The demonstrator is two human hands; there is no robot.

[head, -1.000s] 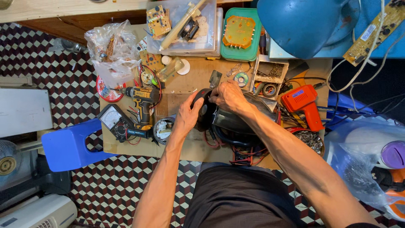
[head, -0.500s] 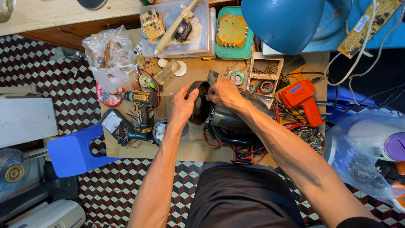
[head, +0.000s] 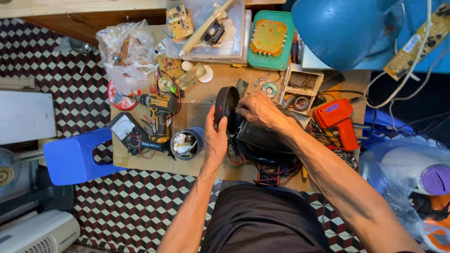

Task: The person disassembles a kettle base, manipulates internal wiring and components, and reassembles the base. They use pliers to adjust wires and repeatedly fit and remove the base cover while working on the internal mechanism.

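While both hands meet over the cluttered wooden table (head: 201, 164), they work on a dark appliance housing (head: 265, 136) at its middle.

The left hand (head: 215, 138) reaches up from below with the forearm nearly straight, palm and fingers wrapped around the edge of a round black cover (head: 227, 104) that stands on its rim against the housing. The right hand (head: 258, 110) comes in from the right with the elbow bent, wrist cocked, fingers curled and pinching at the cover's inner side; what they pinch is too small to tell. A yellow drill (head: 160, 112) and a meter (head: 124, 127) lie to the left, a red soldering gun (head: 338, 119) to the right.
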